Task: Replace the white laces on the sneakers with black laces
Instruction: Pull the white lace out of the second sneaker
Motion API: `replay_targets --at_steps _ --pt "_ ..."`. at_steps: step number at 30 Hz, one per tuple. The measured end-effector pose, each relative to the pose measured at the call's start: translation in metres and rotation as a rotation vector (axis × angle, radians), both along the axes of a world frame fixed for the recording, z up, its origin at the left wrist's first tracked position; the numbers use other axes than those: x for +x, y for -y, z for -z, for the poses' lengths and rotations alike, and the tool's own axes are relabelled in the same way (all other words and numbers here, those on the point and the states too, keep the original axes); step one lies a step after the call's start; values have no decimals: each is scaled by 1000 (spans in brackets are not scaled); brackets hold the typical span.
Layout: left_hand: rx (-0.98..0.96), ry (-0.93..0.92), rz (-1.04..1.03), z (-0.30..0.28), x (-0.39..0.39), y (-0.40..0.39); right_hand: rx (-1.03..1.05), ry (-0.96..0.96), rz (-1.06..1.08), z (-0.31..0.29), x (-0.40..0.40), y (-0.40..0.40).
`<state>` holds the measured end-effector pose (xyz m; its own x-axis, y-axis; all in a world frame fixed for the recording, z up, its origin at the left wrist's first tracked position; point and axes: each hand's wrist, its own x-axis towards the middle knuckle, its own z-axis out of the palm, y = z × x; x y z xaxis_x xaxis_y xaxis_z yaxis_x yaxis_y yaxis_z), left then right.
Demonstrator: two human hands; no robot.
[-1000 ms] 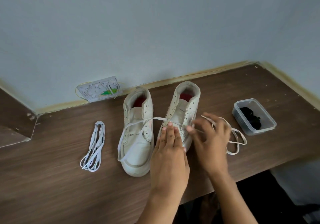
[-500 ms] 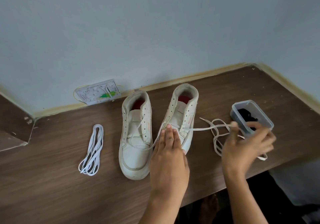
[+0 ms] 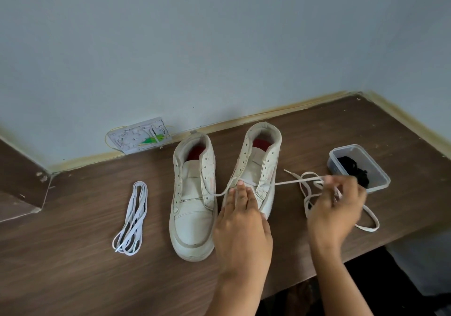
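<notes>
White, flat and limp, the shoelace [image 3: 291, 182] runs taut from the right sneaker [image 3: 256, 169] toward the container of black laces [image 3: 355, 169], pinched in the right hand [image 3: 335, 208]'s curled fingers. Being light and soft, it should slide free if gripped near the eyelets. Flat on that sneaker's toe, the left hand [image 3: 244, 227] presses with straight fingers.

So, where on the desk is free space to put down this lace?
Bare wood lies left of the coiled white lace, and between it and the left sneaker. The right side is crowded: the right hand, the loose lace and the plastic container sit close together.
</notes>
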<state>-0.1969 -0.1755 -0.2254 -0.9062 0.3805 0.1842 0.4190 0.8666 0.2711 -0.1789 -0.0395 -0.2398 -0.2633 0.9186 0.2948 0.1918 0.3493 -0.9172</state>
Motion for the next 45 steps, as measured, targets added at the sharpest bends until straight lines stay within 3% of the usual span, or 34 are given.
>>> replay_targets --at_steps 4,9,12,16,20,22,28,32,38,45 --pt "-10 10 -14 -2 -1 -1 96 24 6 -3 5 -2" --pt "-34 10 -16 -1 -1 -3 214 207 -544 3 -3 19" --pt "-39 15 -13 -2 -1 -2 199 248 -656 8 -6 29" --pt "-43 16 -20 -3 -2 -3 180 184 -572 7 -8 26" --pt "-35 17 -27 -5 -2 -3 96 27 -191 -3 -1 12" --pt "-33 10 -31 -5 -2 -3 54 15 -99 -7 3 4" --pt "-48 22 -45 -5 -2 -4 214 107 -407 -3 3 12" --pt "-47 26 -41 -6 -1 -4 182 187 -601 1 -4 27" --pt "-35 35 -55 -5 -2 -7 145 104 -579 -2 -7 28" --pt "-10 32 -72 -6 -3 -8 -183 -97 -200 -5 3 3"
